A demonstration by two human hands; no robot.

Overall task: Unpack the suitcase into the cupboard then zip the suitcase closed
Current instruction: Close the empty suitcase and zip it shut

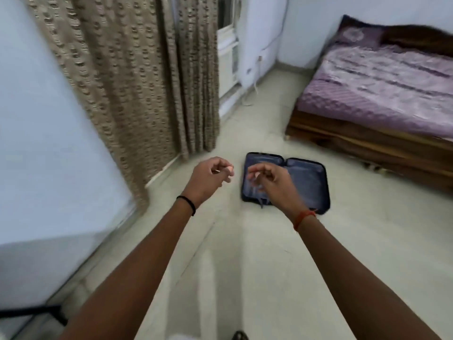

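"Where was the suitcase [286,180] when you looked?"

"Flat on the floor [245,266], both halves laid open like a book, between the curtain [127,82] and the bed [380,94]. I made out only dark lining and what looked like straps inside, no clothes that I could see, so I judged the unpacking done or nearly so. Lying open like that, it wanted folding over before any zip could run."

"And the person's hands?"

"Both arms were stretched out ahead. The left hand [208,177] hung over bare floor just left of the case, fingers loosely curled, holding nothing I could see. The right hand [269,182] hovered over the left half of the case, fingers drooping loose as well, nothing pinched. Both were blurred, mind you."

"Did you see the cupboard?"

"A pale flat panel [49,143] stood at the left, close to the person; I could not tell whether that was it."

"Touching the case at all?"

"I took them to be well above it, as though reaching to close the lid."
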